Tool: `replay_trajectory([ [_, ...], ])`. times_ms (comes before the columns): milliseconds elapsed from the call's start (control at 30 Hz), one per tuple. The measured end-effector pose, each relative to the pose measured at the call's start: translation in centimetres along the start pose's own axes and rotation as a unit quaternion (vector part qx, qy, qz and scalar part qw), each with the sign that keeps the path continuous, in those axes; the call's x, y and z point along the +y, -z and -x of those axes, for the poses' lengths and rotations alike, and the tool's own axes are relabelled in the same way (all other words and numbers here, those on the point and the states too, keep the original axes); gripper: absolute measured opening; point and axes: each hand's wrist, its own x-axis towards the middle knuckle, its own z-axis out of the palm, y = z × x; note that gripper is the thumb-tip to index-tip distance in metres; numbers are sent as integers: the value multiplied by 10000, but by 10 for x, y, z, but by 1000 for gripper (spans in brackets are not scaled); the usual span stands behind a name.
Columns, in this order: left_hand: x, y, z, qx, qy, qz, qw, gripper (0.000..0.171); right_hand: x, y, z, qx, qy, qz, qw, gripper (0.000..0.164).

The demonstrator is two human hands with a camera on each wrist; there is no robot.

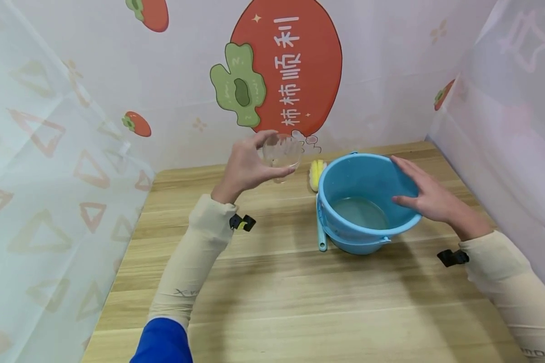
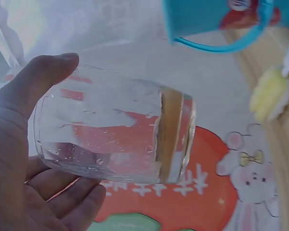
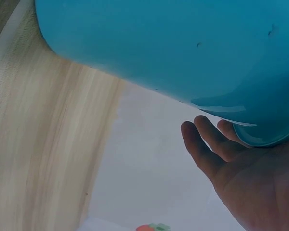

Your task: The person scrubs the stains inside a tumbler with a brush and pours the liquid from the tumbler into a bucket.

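Note:
In the head view, my left hand [image 1: 247, 164] holds a clear glass cup [image 1: 282, 155] above the back of the table. Thumb and fingers span its side. Water drops cling to the cup [image 2: 111, 130] in the left wrist view, where its thick base points away from the palm. At the right, my right hand [image 1: 429, 194] holds the rim of a light blue bucket [image 1: 354, 234], thumb inside and fingers outside. Cloudy water [image 1: 361, 212] covers the bucket's bottom. In the right wrist view, the fingers [image 3: 202, 149] stretch along the bucket's outer wall.
A cleaning brush with a yellow sponge head [image 1: 317, 174] and a blue handle [image 1: 321, 234] lies left of the bucket, partly hidden by it. The wooden table [image 1: 272, 302] meets a printed cloth wall [image 1: 177, 75] at the back. Cloth also hangs at both sides.

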Motion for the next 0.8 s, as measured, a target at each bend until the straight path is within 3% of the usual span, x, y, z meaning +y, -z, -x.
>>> replay_trajectory([
  [200, 31, 9, -28, -287, 152, 403, 9987, 80, 1, 2, 0, 10, 19, 4, 10000, 101],
  [400, 56, -3, -45, -481, -31, 726, 9962, 79, 0, 2, 1, 11, 8, -11, 10000, 100],
  [600, 76, -23, -55, -544, -929, 396, 9934, 84, 1, 3, 1, 78, 81, 9, 9999, 100],
  [700, 84, -33, -58, -609, -1430, -21, 9878, 87, 2, 4, 2, 103, 115, 8, 9999, 100],
  [800, 91, -41, -57, -747, -1717, -511, 9810, 92, 1, 4, 3, 82, 44, -44, 9999, 100],
])
